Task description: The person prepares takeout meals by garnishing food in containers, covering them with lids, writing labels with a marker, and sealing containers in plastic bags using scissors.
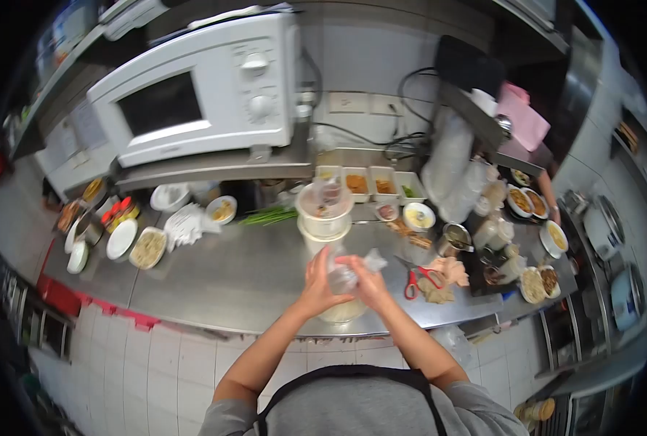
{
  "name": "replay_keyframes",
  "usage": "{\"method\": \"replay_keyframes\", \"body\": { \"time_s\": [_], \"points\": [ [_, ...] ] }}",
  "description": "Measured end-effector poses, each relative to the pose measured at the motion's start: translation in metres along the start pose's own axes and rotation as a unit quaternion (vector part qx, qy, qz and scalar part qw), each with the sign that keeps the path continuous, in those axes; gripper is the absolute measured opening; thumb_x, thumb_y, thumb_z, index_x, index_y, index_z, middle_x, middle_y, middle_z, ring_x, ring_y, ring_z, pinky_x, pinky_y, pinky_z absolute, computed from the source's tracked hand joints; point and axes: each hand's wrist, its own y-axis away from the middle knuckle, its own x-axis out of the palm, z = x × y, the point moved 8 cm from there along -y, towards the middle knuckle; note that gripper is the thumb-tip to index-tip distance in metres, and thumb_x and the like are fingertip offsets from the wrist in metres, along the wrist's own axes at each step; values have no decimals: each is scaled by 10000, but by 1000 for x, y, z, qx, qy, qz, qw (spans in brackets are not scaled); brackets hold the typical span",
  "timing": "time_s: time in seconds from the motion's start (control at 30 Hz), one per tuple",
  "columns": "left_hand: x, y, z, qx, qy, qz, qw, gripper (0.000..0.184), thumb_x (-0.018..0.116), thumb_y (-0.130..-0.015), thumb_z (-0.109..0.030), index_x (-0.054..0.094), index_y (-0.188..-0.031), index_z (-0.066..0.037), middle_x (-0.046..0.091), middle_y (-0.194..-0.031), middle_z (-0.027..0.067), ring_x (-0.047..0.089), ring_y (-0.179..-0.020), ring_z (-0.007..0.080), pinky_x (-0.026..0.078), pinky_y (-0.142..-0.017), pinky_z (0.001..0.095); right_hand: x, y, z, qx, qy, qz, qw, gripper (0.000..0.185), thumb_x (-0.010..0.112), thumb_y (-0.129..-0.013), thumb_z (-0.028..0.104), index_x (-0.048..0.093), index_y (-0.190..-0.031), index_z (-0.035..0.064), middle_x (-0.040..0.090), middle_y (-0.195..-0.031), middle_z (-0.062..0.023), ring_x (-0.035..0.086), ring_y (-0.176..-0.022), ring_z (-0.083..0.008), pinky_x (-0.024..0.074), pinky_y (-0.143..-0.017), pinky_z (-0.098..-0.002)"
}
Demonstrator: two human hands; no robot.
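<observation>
Between my left hand (319, 285) and my right hand (368, 282) is a clear plastic bag (344, 276), bunched and crinkled, with fingers of both hands pressed on it. Directly under the hands sits a round pale container (344, 312) near the counter's front edge, partly covered by them. Just beyond stands a white tub (325, 218) with a clear cup (328, 190) on top. To the right of my right hand lie red-handled scissors (412, 283) beside crumpled peach-coloured wrapping (450, 270).
A white microwave (229, 87) rests on a shelf above the steel counter (214, 291). Bowls and jars line the left side; small food trays (356, 182) stand behind the tub. Bottles and bowls crowd the right, where another person's arm (547, 192) shows.
</observation>
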Motion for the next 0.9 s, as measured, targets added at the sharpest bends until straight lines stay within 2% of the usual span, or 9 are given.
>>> {"method": "replay_keyframes", "body": {
  "time_s": [0.07,0.1,0.17,0.2,0.27,0.33,0.5,0.6,0.9],
  "points": [
    [39,11,41,-21,183,142,973,794,784,-662,-253,364,-1285,3,420,-1277,177,439,-1163,271,363,-959,368,-1,-9,-4,-64,31,50,996,432,475,-911,410,547,-1159,63,567,-1108,-58,513,-1016,-167,427,-881,-338],
    [27,9,38,-140,217,155,954,548,771,-672,-294,563,-1119,-54,543,-1168,165,521,-1074,293,266,-1013,467,1,-4,0,-39,76,52,995,403,502,-898,406,578,-1120,79,555,-1132,-53,517,-1006,-158,426,-869,-319],
    [34,9,57,-16,154,164,974,201,670,-701,-111,640,-884,-35,660,-890,92,611,-921,266,343,-968,441,-3,-4,-1,9,207,96,973,343,549,-876,386,627,-1044,97,553,-1120,-51,524,-979,-150,436,-825,-298],
    [30,7,54,-10,142,171,975,187,646,-696,-83,633,-875,-33,659,-893,93,612,-917,268,331,-976,443,-9,-9,-12,35,295,143,944,313,570,-867,369,645,-1008,99,563,-1086,-53,527,-962,-150,447,-793,-295],
    [20,4,43,-38,158,175,971,147,606,-711,-56,626,-855,-35,658,-897,90,613,-909,264,291,-999,458,10,2,12,-245,379,194,871,195,620,-821,257,658,-893,80,556,-919,-50,546,-866,-168,461,-686,-299],
    [22,7,46,-97,201,201,954,107,568,-755,-76,623,-841,-43,652,-904,81,604,-911,254,256,-1018,468,14,7,21,-296,472,148,817,131,628,-772,184,622,-822,63,506,-829,-68,547,-802,-202,460,-640,-313],
    [23,3,42,-84,123,267,952,287,442,-899,-254,595,-816,-26,615,-903,57,543,-924,197,238,-1021,403,26,22,33,-368,528,-51,763,108,611,-701,95,516,-721,50,460,-759,-88,535,-723,-252,452,-588,-354],
    [29,8,79,-230,184,203,934,475,385,-932,-411,587,-799,-1,593,-910,33,495,-929,152,289,-966,343,31,27,41,-417,535,-106,727,109,596,-695,89,495,-719,56,478,-737,-73,529,-719,-247,452,-602,-359],
    [38,-3,57,-336,473,62,812,153,631,-846,-190,613,-743,-78,567,-710,-33,457,-661,51,370,-633,224,36,56,60,-479,566,-120,660,121,606,-707,102,497,-681,56,520,-711,-55,522,-753,-224,412,-713,-327]
  ]
}}
